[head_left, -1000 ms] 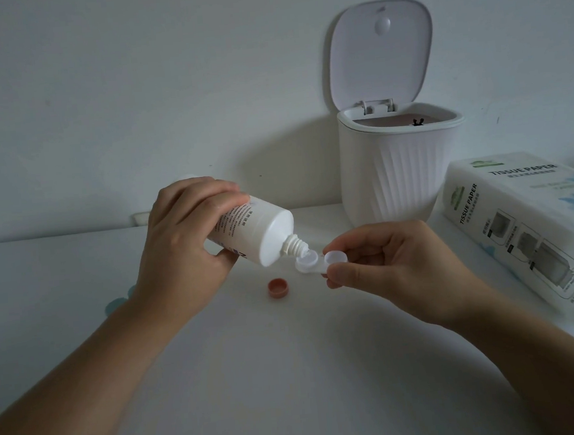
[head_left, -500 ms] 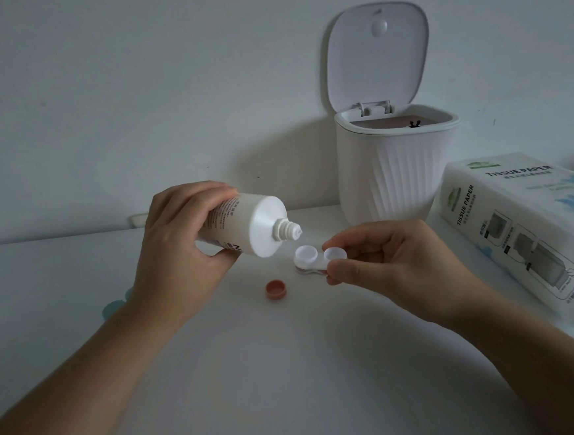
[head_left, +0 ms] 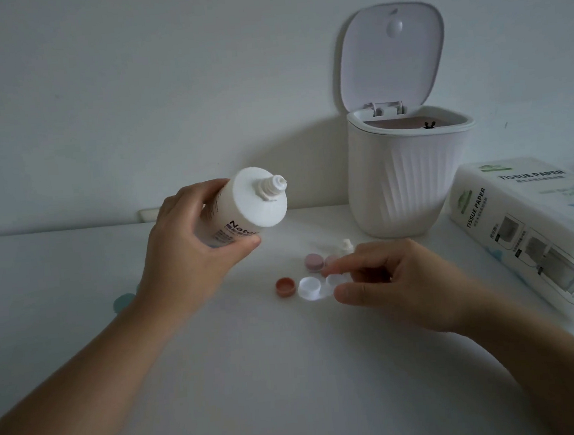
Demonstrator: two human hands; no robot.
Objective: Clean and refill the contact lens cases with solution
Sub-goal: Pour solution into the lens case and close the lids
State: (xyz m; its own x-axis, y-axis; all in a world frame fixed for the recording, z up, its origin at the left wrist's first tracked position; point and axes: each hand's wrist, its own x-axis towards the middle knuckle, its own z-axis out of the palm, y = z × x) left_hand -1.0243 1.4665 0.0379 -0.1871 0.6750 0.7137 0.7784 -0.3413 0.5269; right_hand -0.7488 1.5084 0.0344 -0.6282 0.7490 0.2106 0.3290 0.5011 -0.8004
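Observation:
My left hand (head_left: 192, 252) grips a white solution bottle (head_left: 247, 208), uncapped, its nozzle raised and pointing up to the right. A white contact lens case (head_left: 310, 288) with open wells rests on the white table (head_left: 292, 388). My right hand (head_left: 397, 284) holds the case's right well between thumb and fingers. A brown-red cap (head_left: 285, 286) lies just left of the case, open side up. Behind the case sits a pink lens case (head_left: 314, 262), partly hidden by my fingers, and a small white bottle cap (head_left: 347, 245).
A white ribbed bin (head_left: 409, 180) with its lid up stands at the back right. A tissue paper pack (head_left: 533, 228) lies at the right edge. A teal round piece (head_left: 123, 303) peeks out behind my left wrist. The wall is close behind.
The bottle has lifted away from the case and tipped its nozzle upward. My right hand has lowered the white case from the air onto the table, uncovering the pink case behind.

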